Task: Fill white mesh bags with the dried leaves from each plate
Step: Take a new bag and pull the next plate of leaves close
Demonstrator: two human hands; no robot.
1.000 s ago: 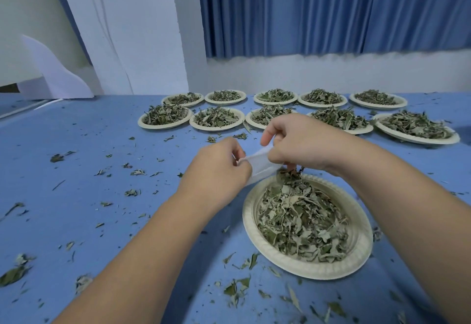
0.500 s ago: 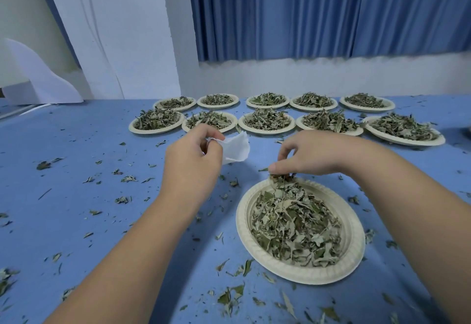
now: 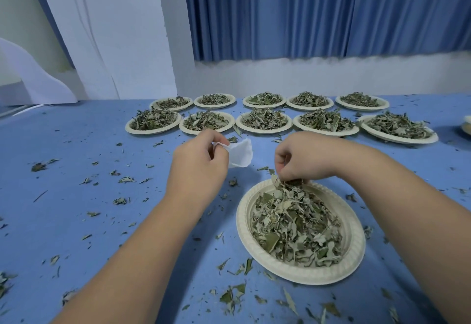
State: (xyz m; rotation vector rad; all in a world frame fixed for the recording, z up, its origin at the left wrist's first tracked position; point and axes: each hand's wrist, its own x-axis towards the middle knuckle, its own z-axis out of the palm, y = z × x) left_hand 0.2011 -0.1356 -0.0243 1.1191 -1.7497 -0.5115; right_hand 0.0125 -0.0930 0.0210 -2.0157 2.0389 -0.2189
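The white mesh bag point(image 3: 240, 152) hung pinched in my left hand point(image 3: 201, 160), kept near the closest plate point(image 3: 242, 224), presumably to shorten each transfer. My right hand point(image 3: 303, 157) pinched dried leaves point(image 3: 295, 229) at that plate's far edge. Ten more filled plates point(image 3: 264, 130) stood farther across the counter point(image 3: 84, 221).

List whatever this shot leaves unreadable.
Head view: the left hand covers the mouth of the white mesh bag; contents unknown.
Head view: fingertips of the right hand sink into the dried leaves on the near plate; amount pinched unclear.
Head view: pale object at right, cut off by the frame edge.
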